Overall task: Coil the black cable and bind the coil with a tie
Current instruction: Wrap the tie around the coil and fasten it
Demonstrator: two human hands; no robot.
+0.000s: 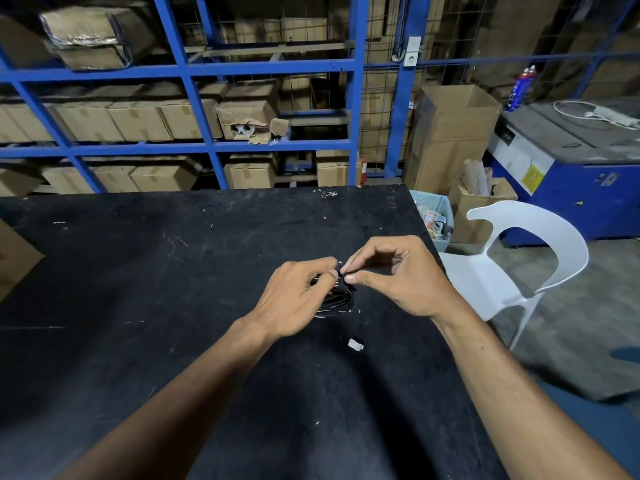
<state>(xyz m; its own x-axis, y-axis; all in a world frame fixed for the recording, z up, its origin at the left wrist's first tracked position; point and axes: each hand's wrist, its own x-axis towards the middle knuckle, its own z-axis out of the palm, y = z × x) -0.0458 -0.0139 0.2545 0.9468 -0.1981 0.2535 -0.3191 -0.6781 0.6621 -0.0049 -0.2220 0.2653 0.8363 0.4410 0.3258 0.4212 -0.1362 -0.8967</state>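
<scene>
Where the two hands meet over the right half of the tabletop (pixel 138 271), the black cable (pixel 337 299) shows as a small, flattened bundle of several glossy loops stacked close together, with pale glints along the strands. Its upper part is hidden behind the fingers, so only the lower arc of the coil can be seen. The left hand (pixel 294 299) has its grip clenched on the coil from the left side, fingers curled over the top of the loops and the bundle hanging just below and to the right of its fingertips. The right hand (pixel 398 275) pinches with thumb and forefinger at the top of the coil, right beside the left fingertips; a tiny pale speck shows at the pinch, but whether that is the tie cannot be told. The coil sits between both hands, nearer the right edge of the tabletop than the left. A small white scrap (pixel 355 344) lies on the tabletop just nearer the person than the coil, apart from it.
</scene>
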